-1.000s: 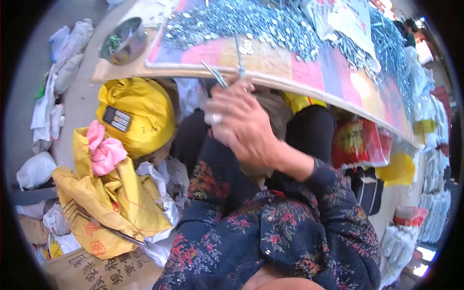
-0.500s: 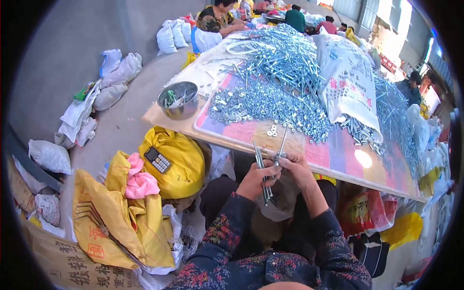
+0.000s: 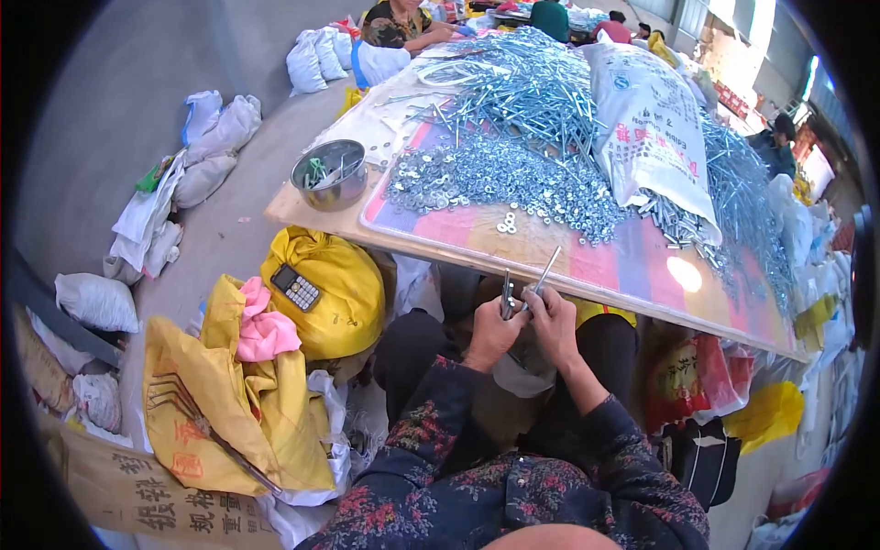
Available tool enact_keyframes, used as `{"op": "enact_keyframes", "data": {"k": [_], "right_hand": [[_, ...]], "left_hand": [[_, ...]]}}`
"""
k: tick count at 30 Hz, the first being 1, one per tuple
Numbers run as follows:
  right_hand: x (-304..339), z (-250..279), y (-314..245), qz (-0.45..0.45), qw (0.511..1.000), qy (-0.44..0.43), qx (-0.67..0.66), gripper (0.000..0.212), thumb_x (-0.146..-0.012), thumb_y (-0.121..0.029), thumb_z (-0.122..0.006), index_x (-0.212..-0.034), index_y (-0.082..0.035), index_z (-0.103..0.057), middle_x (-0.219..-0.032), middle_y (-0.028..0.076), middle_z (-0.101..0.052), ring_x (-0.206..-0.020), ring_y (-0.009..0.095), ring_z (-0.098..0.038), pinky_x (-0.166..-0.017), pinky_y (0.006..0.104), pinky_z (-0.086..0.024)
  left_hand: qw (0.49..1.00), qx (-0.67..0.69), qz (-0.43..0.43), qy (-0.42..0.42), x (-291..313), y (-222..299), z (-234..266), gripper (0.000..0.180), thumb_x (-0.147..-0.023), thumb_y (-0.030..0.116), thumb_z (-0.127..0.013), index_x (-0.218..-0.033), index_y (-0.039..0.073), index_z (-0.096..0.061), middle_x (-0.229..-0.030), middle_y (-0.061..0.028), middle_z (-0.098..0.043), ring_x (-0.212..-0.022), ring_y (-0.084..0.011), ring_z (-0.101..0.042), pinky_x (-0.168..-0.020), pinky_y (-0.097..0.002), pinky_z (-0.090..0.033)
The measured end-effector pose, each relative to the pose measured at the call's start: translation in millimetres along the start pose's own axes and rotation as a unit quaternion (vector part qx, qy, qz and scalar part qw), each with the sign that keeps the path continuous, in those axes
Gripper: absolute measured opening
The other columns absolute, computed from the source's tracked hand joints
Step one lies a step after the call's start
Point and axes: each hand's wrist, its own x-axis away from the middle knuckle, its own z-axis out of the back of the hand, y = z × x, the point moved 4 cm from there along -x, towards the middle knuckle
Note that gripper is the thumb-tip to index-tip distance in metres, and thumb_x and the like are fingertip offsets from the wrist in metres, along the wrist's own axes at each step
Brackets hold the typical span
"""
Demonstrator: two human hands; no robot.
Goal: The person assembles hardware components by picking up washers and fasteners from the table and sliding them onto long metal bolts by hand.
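From my remote seat I see the left hand [image 3: 492, 335] and the right hand [image 3: 555, 325] just short of a table [image 3: 307, 216].
The left curls around a small bunch of slim metal rods [image 3: 507, 295]; the right pinches a single slanted rod [image 3: 549, 266] between thumb and fingers, and I cannot tell whether the hands touch. To their left, a keypad phone [image 3: 295, 287] lies on a yellow bundle [image 3: 346, 316]. Beyond, on checked cloth [image 3: 632, 286], I make out loose washers [image 3: 507, 223], then a washer heap [image 3: 522, 188], a metal bowl [image 3: 335, 199] to its left and a white sack [image 3: 646, 137] to its right. Farther back lies a rod pile [image 3: 541, 101], then a co-worker [image 3: 389, 29] at far left.
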Motion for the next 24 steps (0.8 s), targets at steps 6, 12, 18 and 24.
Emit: {"op": "enact_keyframes", "data": {"k": [6,12,18,24], "right_hand": [[20,5,4,0.021,0.999,-0.025,-0.006,0.016,-0.086,-0.015,-0.061,-0.089,0.0,-0.063,-0.081,0.019,-0.062,-0.078,0.035,-0.063,-0.068,0.0396,-0.048],[8,25,67,-0.008,0.953,-0.089,0.289,0.025,-0.084,-0.025,-0.061,-0.077,-0.002,-0.059,-0.077,0.022,-0.06,-0.081,0.04,-0.061,-0.069,0.0471,-0.048],[31,15,39,-0.074,0.961,-0.206,-0.169,0.034,-0.088,-0.024,-0.06,-0.108,0.003,-0.06,-0.091,0.015,-0.065,-0.079,0.02,-0.061,-0.074,0.0324,-0.049],[74,5,37,-0.255,0.833,-0.293,-0.392,0.025,-0.093,-0.024,-0.06,-0.102,-0.002,-0.067,-0.08,0.003,-0.066,-0.068,0.008,-0.059,-0.065,0.0234,-0.049]], "left_hand": [[0.99,0.082,0.116,-0.008,34,2,4,0.012,-0.084,0.011,-0.069,-0.086,0.001,-0.064,-0.074,-0.0005,-0.062,-0.058,-0.0027,-0.048,-0.049,-0.0206,-0.037],[0.952,0.192,0.228,-0.072,55,-21,13,0.017,-0.09,0.016,-0.062,-0.097,0.0,-0.062,-0.083,-0.008,-0.066,-0.048,-0.0036,-0.045,-0.043,-0.0172,-0.035],[0.91,0.202,0.288,-0.22,97,-15,-19,0.018,-0.089,0.012,-0.058,-0.101,-0.002,-0.062,-0.084,-0.0084,-0.065,-0.049,-0.0042,-0.046,-0.042,-0.0159,-0.033],[0.874,0.232,0.343,-0.255,124,-11,-38,0.019,-0.087,0.007,-0.057,-0.103,-0.001,-0.062,-0.082,-0.0081,-0.064,-0.048,-0.0037,-0.044,-0.041,-0.0151,-0.03]]}}
